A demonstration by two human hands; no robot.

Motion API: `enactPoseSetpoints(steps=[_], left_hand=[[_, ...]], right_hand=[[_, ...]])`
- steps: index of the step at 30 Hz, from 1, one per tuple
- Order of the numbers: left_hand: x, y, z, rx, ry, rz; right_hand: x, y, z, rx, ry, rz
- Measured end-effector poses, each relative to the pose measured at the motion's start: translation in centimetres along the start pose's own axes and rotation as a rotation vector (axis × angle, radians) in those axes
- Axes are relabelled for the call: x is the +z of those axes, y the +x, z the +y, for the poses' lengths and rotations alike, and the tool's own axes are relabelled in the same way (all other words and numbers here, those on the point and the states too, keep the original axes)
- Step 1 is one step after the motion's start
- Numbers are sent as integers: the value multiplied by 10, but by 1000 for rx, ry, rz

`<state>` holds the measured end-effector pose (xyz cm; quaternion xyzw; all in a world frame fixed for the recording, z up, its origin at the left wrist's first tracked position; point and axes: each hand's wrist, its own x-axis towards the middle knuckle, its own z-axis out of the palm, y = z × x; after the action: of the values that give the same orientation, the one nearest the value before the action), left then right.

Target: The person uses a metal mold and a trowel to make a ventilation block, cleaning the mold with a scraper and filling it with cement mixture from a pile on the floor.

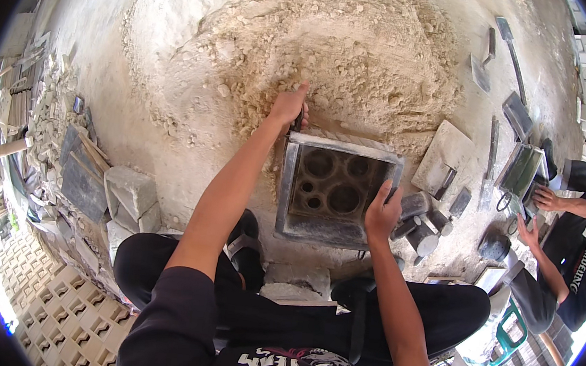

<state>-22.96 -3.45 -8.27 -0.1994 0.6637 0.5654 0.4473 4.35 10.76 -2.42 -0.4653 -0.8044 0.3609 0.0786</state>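
Note:
A rectangular grey metal box mould (323, 231) lies in front of me, its floor set with round recesses of several sizes. My left hand (291, 107) is at its far left corner, fingers wrapped round a dark handle (297, 125); whether the handle belongs to the mould or to a separate tool I cannot tell. My right hand (382, 213) grips the mould's right wall, with thumb and fingers over the rim. Just right of this hand lie several grey cylinders (423, 240). A large heap of pale, crumbly sand (332, 54) meets the mould's far edge.
Right of the heap lie a flat board (446, 158), a trowel (483, 68) and a long-handled tool (513, 59). Further right, a co-worker's hands (546, 199) are at another box mould (522, 172). Concrete blocks (130, 193) and rubble (51, 116) lie on the left.

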Motion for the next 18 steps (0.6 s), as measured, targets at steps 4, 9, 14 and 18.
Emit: enactPoseSetpoints(steps=[4, 9, 14, 18], left_hand=[[-8, 0, -5, -9, -3, -71], [-5, 5, -2, -27, -78, -195], [-19, 11, -8, -31, -163, -489], [-22, 23, -12, 39, -169, -590]], right_hand=[[1, -4, -3, 29, -9, -9], [3, 2, -1, -27, -5, 21], [3, -2, 0, -33, -3, 24], [3, -1, -3, -73, 39, 26]])
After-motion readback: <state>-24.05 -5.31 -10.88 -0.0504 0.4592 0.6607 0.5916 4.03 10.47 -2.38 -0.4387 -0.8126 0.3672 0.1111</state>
